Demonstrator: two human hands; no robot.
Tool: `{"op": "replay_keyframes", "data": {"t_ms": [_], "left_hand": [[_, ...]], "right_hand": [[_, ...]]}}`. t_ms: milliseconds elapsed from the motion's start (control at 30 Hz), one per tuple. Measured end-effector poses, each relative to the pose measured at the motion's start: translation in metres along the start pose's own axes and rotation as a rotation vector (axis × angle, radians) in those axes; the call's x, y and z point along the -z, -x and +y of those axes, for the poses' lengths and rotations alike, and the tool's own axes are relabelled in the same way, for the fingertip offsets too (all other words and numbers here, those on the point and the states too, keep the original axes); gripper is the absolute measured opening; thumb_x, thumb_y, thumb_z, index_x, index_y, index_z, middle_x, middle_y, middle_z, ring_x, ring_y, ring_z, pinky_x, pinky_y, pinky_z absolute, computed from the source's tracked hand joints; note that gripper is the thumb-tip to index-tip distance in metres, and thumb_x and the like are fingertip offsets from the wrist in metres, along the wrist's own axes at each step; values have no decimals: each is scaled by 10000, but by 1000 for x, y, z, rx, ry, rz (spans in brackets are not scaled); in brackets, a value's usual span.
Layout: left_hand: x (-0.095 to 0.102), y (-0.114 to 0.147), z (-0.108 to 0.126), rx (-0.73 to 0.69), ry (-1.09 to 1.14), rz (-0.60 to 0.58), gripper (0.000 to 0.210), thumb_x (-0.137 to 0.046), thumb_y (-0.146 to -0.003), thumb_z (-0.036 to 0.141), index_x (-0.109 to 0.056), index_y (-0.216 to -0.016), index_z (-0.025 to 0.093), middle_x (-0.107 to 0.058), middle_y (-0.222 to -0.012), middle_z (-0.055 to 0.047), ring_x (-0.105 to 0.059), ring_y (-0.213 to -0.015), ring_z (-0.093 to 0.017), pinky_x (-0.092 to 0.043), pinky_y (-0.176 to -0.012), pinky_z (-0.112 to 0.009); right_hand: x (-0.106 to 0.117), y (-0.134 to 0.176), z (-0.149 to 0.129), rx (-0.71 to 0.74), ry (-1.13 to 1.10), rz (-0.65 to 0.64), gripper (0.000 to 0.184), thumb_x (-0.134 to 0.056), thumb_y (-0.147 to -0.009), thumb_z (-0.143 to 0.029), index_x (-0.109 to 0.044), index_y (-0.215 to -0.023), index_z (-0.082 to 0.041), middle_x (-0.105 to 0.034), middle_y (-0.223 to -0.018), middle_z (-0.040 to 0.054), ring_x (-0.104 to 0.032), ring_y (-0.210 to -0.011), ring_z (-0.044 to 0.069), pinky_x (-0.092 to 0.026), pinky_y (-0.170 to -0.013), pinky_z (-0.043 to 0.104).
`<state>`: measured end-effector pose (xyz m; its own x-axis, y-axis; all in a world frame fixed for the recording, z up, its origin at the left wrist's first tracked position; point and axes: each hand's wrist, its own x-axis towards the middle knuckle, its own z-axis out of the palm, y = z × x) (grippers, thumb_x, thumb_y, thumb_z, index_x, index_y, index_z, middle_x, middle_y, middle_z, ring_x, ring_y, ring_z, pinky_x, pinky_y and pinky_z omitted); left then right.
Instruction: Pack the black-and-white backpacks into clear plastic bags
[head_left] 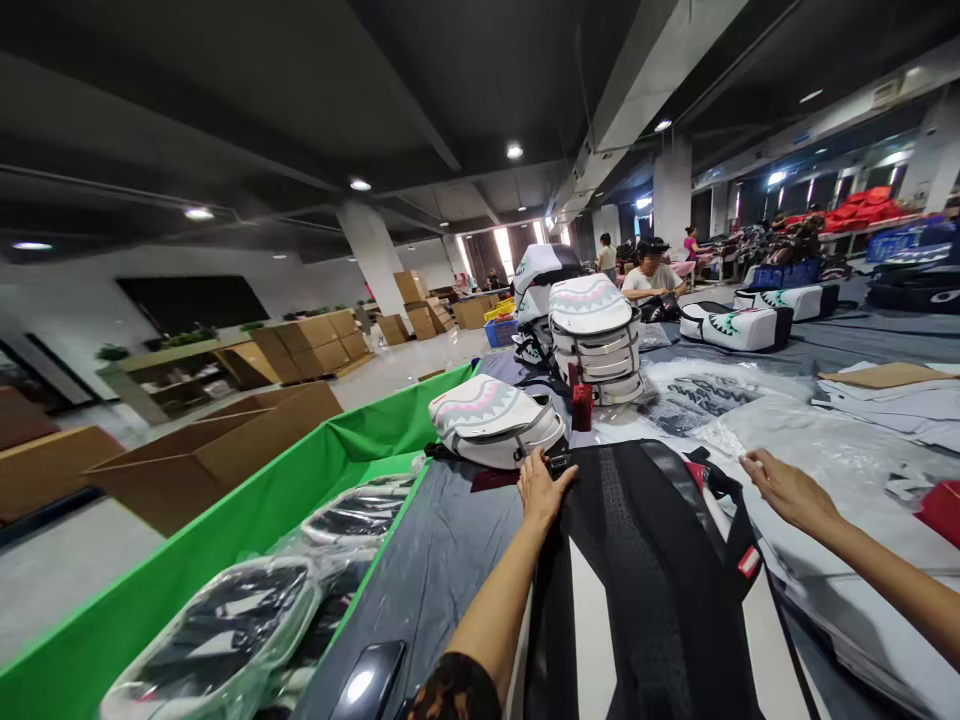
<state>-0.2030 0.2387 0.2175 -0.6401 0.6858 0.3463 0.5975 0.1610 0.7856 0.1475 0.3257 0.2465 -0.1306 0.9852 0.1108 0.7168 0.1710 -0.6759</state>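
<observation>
A black and white backpack lies on the table directly in front of me, its black padded back and straps facing up. My left hand is at its top left corner, thumb and fingers spread beside a small black buckle. To the right, my right hand hovers with fingers stretched out near the clear plastic bags, apart from the backpack. A white backpack with a wavy pink and grey pattern lies just beyond my left hand. Red tags show on the right strap.
Left of the table, a green-sided bin holds several plastic-wrapped backpacks. A dark phone-like object lies at the near edge. Stacked white backpacks stand ahead. A person sits across the table. Cardboard boxes stand on the floor.
</observation>
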Motion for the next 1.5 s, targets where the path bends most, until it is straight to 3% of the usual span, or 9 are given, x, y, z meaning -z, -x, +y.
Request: {"op": "replay_keyframes", "data": {"t_ms": [133,300,467,800,933,1067,1200,1267,1500], "left_hand": [[-1,4,35,-346,-152,-38,559,-745,-841,335,-541,-1345,202,-579,-1357,-125,-459,-1310,-314,-299,-1136,-487],[-43,22,86,-730,-6,-549,247,-642,-930,334,-685,-1165,273,-691,-1219,-46,-537,-1211,-244,-362,-1091,-431],[-91,37,110,-654,21,-770,274,-712,-860,273,-715,-1134,263,-718,-1162,-33,-541,-1194,-282,-392,-1035,-460],[-120,46,85,-458,189,-603,174,-660,-836,99,-786,-906,197,-723,-871,-56,-633,-929,-212,-455,-938,-349],[-110,37,94,-426,334,-615,119,-700,-771,117,-762,-850,182,-720,-814,-25,-665,-848,-188,-510,-867,-306],[-63,31,125,-427,510,-422,402,-559,-845,111,-641,-1232,184,-689,-1205,-71,-627,-1121,-198,-457,-1025,-358],[-24,48,168,-914,671,-622,417,-628,-903,250,-601,-1319,230,-626,-1339,-71,-528,-1297,-234,-358,-1138,-390],[-24,58,183,-1084,579,-767,456,-745,-852,302,-629,-1278,187,-686,-1203,-89,-604,-1184,-237,-426,-1065,-355],[-26,58,172,-1013,83,-476,130,-711,-906,271,-694,-945,148,-722,-956,-66,-647,-1011,-212,-321,-1140,-425]], "right_hand": [[-21,-29,0,-226,-301,-183,620,-486,-783,-772,-606,-845,-167,-583,-614,61,-516,-491,169,-395,-471,282],[-23,-13,-34,-40,-507,-134,541,-487,-718,-744,-495,-897,-234,-493,-619,-39,-456,-502,128,-283,-451,228],[-2,20,-62,280,-314,-18,353,-573,-649,-561,-509,-780,-239,-549,-594,-31,-466,-489,140,-363,-497,272],[28,95,-76,522,-158,126,278,-600,-785,-513,-562,-867,-250,-528,-533,-56,-463,-410,125,-373,-431,246],[61,97,-64,362,-272,133,392,-632,-768,-603,-551,-905,-244,-575,-623,-25,-443,-434,115,-344,-383,232],[89,91,-61,217,-309,-104,463,-587,-803,-684,-537,-918,-237,-483,-521,-46,-389,-415,117,-305,-379,239],[98,89,-76,227,-359,-206,580,-590,-750,-788,-516,-900,-233,-461,-476,-53,-423,-423,130,-353,-423,254],[97,88,-82,242,-389,-197,645,-621,-689,-830,-507,-909,-234,-447,-479,-64,-402,-417,121,-342,-416,248],[104,65,-74,229,-429,-209,721,-656,-683,-818,-537,-1062,-216,-470,-596,-48,-391,-483,107,-266,-405,216]]}}
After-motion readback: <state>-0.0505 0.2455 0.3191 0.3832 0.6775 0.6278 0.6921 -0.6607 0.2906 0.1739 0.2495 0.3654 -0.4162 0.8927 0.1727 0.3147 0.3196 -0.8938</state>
